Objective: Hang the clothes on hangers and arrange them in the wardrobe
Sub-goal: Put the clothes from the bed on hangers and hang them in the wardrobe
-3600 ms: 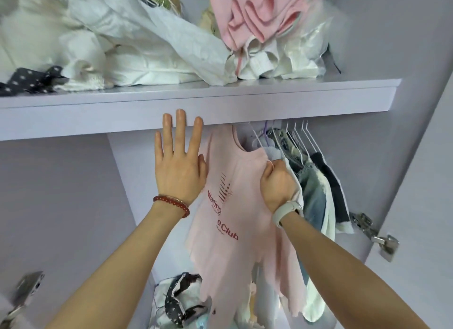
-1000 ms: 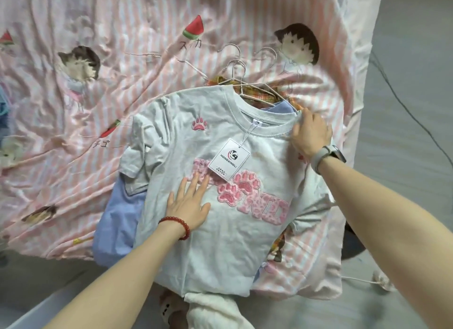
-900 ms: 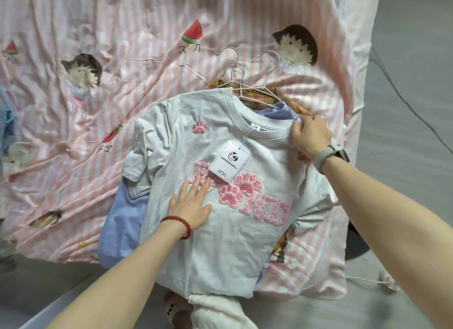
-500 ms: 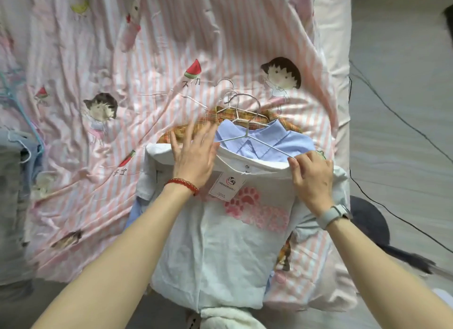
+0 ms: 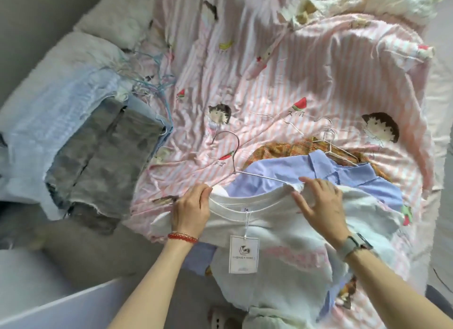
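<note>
Left hand [image 5: 190,210]: closed on the left shoulder of the white T-shirt [image 5: 282,250], at the neckline, where the wire hanger [image 5: 234,160] arm enters.
Right hand [image 5: 320,205]: fingers spread and pressed flat on the T-shirt's right shoulder; thumb side pinches the collar edge.
White T-shirt: lies near centre on the striped bedsheet [image 5: 269,83], neck pointing far, paper tag [image 5: 244,254] hanging from the collar.
Wire hanger: hook points far-left, clear of the fabric; its right arm is hidden under the collar.
Underneath: blue shirt [image 5: 343,179] directly below the T-shirt, plaid garment [image 5: 282,151] beyond it, each with its own hanger.
Left side: grey jeans [image 5: 103,157] and pale blue garment [image 5: 54,113], well apart from the hands; loose blue hangers [image 5: 159,83] just beyond them.
</note>
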The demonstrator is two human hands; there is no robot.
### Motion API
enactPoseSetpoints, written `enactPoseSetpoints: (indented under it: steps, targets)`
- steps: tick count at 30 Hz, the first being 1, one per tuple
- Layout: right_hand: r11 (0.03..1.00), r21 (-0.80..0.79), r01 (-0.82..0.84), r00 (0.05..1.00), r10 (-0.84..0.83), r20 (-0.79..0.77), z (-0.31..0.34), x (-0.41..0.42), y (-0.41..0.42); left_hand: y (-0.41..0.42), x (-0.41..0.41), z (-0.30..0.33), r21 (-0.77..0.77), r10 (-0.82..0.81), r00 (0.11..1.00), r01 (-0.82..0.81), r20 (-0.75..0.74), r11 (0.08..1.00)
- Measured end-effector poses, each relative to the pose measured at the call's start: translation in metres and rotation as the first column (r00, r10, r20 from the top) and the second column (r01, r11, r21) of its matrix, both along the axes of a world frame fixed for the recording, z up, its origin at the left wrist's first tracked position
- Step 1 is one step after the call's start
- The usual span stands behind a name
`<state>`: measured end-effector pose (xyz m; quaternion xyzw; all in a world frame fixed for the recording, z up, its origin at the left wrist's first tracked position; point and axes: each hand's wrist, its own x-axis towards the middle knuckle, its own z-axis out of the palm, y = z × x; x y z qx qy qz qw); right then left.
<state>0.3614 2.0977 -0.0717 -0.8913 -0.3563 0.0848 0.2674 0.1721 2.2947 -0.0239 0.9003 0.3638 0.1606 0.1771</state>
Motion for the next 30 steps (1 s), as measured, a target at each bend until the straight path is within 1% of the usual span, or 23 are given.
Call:
enactPoseSetpoints:
  steps: [2, 4, 6, 8, 10, 12, 16, 19, 21, 23, 26, 28, 30]
  targets:
    - [0.986, 0.016, -0.165, 0.986, 0.165, 0.016, 0.01, -0.031, 0.036, 0.013, -0.054, 0.012, 0.013, 0.159, 0.987, -0.159, 0.028, 0.987]
    - [0.951, 0.01, -0.309, 0.951, 0.309, 0.028, 0.021, -0.067, 0.073, 0.021, -0.111, 0.024, 0.009, 0.299, 0.951, -0.301, 0.076, 0.954]
    - [0.895, 0.032, -0.444, 0.895, 0.442, 0.06, 0.034, -0.109, 0.108, 0.024, -0.169, 0.036, 0.024, 0.416, 0.902, -0.421, 0.119, 0.907]
    - [0.809, 0.068, -0.584, 0.811, 0.576, 0.102, 0.049, -0.156, 0.138, 0.021, -0.231, 0.047, 0.034, 0.535, 0.829, -0.546, 0.163, 0.837]
    - [0.71, 0.089, -0.699, 0.713, 0.682, 0.163, 0.068, -0.211, 0.164, 0.01, -0.294, 0.056, 0.051, 0.675, 0.713, -0.694, 0.187, 0.719]
    - [0.59, 0.116, -0.799, 0.6, 0.77, 0.216, 0.086, -0.27, 0.185, -0.008, -0.356, 0.064, 0.071, 0.776, 0.587, -0.805, 0.229, 0.588]
    - [0.287, 0.131, -0.949, 0.314, 0.902, 0.296, 0.12, -0.394, 0.212, -0.058, -0.47, 0.076, 0.088, 0.896, 0.31, -0.951, 0.318, 0.297]
    - [0.064, 0.12, -0.991, 0.103, 0.932, 0.347, 0.139, -0.483, 0.214, -0.106, -0.541, 0.082, 0.114, 0.925, 0.145, -0.987, 0.352, 0.112]
    - [-0.065, 0.115, -0.991, -0.013, 0.914, 0.405, 0.15, -0.536, 0.208, -0.14, -0.579, 0.085, 0.117, 0.924, 0.036, -0.993, 0.381, -0.009]
    - [-0.212, 0.096, -0.973, -0.153, 0.893, 0.423, 0.156, -0.582, 0.201, -0.173, -0.609, 0.088, 0.119, 0.907, -0.063, -0.985, 0.416, -0.122]
    - [-0.438, 0.087, -0.895, -0.369, 0.834, 0.409, 0.163, -0.641, 0.187, -0.219, -0.644, 0.093, 0.108, 0.865, -0.196, -0.956, 0.461, -0.274]
    - [-0.558, 0.065, -0.827, -0.489, 0.772, 0.407, 0.173, -0.68, 0.173, -0.246, -0.663, 0.099, 0.088, 0.829, -0.299, -0.92, 0.472, -0.381]
    - [-0.653, 0.055, -0.755, -0.586, 0.71, 0.389, 0.182, -0.718, 0.158, -0.271, -0.68, 0.105, 0.126, 0.8, -0.4, -0.857, 0.446, -0.499]
